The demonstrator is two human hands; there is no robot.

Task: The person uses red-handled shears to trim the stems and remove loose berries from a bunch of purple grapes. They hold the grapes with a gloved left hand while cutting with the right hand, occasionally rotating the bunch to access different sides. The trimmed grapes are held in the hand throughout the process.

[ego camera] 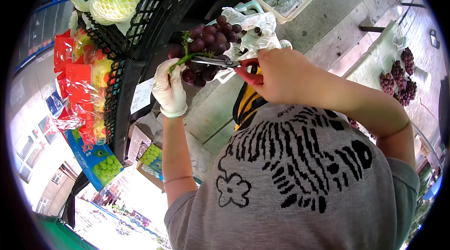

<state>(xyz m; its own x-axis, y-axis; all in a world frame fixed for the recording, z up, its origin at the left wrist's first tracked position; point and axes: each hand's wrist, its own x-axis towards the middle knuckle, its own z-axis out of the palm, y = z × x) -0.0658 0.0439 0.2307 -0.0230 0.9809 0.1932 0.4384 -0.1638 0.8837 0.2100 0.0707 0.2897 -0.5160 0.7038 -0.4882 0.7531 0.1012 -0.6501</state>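
Observation:
My left hand [170, 88], in a white glove, pinches the green stem of a bunch of dark red grapes [209, 39] and holds it up. My bare right hand [281, 74] grips the red handles of a pair of scissors [214, 61]. The metal blades reach in among the grapes beside the stem; whether they touch it cannot be told. Behind the bunch lies a white plastic bag [258, 35] with some loose dark grapes on it.
A cream plastic crate [277, 17] with plastic bags and loose grapes stands beyond. Black crates [140, 21] at the left hold net-wrapped fruit and red packets [79, 83]. Handwritten cards hang there. More grape bunches [399, 77] lie on a covered table [372, 51] at the right.

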